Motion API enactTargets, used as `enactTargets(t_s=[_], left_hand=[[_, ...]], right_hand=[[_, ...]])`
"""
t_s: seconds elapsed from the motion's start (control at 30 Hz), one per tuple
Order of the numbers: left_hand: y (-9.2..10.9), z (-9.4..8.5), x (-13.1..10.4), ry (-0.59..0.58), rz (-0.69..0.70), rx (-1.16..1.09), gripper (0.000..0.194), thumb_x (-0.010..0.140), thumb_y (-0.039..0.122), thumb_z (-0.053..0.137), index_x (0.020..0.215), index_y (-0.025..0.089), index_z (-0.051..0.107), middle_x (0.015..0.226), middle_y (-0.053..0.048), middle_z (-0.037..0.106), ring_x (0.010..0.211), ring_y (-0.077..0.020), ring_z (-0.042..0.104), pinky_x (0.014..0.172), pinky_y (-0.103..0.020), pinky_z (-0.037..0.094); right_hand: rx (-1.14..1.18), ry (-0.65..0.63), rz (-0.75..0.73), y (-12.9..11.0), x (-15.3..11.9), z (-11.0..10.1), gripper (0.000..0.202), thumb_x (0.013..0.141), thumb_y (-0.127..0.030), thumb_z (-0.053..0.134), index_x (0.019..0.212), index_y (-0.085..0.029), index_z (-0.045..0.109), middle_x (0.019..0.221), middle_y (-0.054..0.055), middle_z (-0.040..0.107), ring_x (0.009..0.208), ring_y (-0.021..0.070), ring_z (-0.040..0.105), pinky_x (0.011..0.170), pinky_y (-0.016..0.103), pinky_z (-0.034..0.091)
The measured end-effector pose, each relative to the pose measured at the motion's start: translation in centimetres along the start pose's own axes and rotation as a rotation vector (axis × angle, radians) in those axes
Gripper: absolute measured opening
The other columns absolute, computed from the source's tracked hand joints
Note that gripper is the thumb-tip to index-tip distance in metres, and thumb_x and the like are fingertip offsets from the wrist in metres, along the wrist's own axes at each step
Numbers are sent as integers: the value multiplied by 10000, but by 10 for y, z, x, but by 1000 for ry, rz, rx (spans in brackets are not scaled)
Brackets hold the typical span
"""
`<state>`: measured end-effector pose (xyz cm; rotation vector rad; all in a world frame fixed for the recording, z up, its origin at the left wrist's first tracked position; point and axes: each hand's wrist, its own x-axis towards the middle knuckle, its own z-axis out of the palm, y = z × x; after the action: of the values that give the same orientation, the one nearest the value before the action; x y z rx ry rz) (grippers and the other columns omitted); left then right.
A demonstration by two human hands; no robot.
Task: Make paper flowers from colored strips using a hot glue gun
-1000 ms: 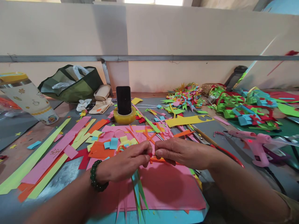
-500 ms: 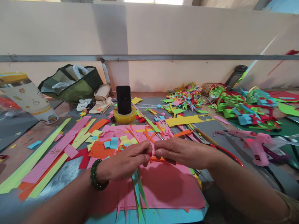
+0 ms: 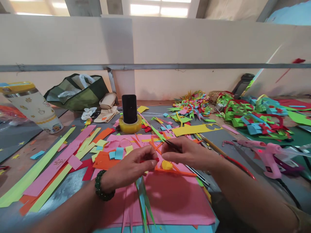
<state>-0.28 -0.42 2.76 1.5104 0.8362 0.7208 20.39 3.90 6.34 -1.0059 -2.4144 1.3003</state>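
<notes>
My left hand [image 3: 132, 166], a dark bead bracelet on its wrist, is closed in a pinch over the pink paper sheets [image 3: 179, 200]. A small red paper piece [image 3: 157, 159] shows at its fingertips, mostly hidden by the fingers. Just to the right, my right hand [image 3: 187, 153] is closed around a thin dark tool [image 3: 172, 145] that points up and left; its exact kind is not clear. Between and below the hands lie a yellow round piece [image 3: 167, 165] and an orange paper strip [image 3: 176, 172]. Green and blue pointed strips [image 3: 142, 194] hang below my left hand.
A phone [image 3: 129, 109] leans upright in a tape roll [image 3: 131, 125]. Long paper strips [image 3: 58, 161] lie left, near a tumbler [image 3: 34, 108] and a bag [image 3: 77, 92]. At right are a pink glue gun [image 3: 269, 155], its light red, and a heap of paper crafts [image 3: 257, 113].
My hands have parted slightly; the right has turned, so the dark tool now shows above its fingers. The yellow round piece and red bit have come into sight. The camera has tilted up a little.
</notes>
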Motion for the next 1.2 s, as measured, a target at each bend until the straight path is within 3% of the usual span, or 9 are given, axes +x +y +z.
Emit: enactTargets(t_s=[0.3,0.5,0.67,0.77,0.83,0.93,1.0,1.07,1.2], left_hand=[[-15,1,4,120,31,-57,181,831,343,571,793,170,533,764,1,484,646,-103,449,513,-193,421],[-12,2,5,205,108,-9,156,829,285,588,747,157,555,719,8,510,661,-101,458,585,-203,403],[-6,2,5,256,97,-121,144,785,272,652,739,153,587,698,22,543,646,-89,483,624,-207,399],[-3,1,4,247,53,-225,147,751,276,692,736,153,612,693,21,582,639,-86,514,612,-201,406],[-4,-1,4,257,33,-252,158,741,288,703,726,154,621,691,16,600,640,-87,529,585,-192,401],[-6,-3,4,285,-23,-250,193,737,340,705,742,160,637,701,2,615,621,-94,535,475,-175,350],[-6,-4,4,294,-43,-257,207,744,368,694,766,166,652,711,-3,626,602,-91,530,434,-171,319],[-6,-5,5,303,-41,-285,201,750,364,688,765,165,662,709,-9,636,610,-92,540,445,-172,334],[-3,-4,6,338,-38,-328,192,741,340,700,743,151,671,709,-32,650,681,-117,579,489,-177,373]], right_hand=[[211,162,-6,3,11,23,70,731,-201,595,722,-131,593,593,-44,509,542,61,401,505,184,317],[330,294,28,7,14,22,76,671,-208,614,693,-140,589,576,-39,538,538,73,460,523,196,363],[302,361,116,14,16,9,146,702,-287,607,698,-146,568,525,-38,545,398,41,316,395,195,236],[164,318,104,20,13,-6,179,724,-327,586,689,-155,551,541,-29,542,448,65,392,429,198,287],[-68,377,162,26,11,-20,232,766,-380,531,686,-162,541,562,-11,543,496,95,452,462,215,319],[-617,437,466,40,10,-42,378,836,-497,423,812,-158,587,721,71,629,627,174,558,521,260,349],[-836,387,644,52,12,-53,411,848,-488,422,934,-134,612,889,151,664,758,243,606,569,291,368],[-857,332,695,63,13,-57,338,826,-388,484,943,-110,635,948,193,667,808,275,622,587,301,379],[-825,289,619,66,16,-51,182,723,-256,611,790,-100,677,885,195,677,821,288,623,612,305,396]])
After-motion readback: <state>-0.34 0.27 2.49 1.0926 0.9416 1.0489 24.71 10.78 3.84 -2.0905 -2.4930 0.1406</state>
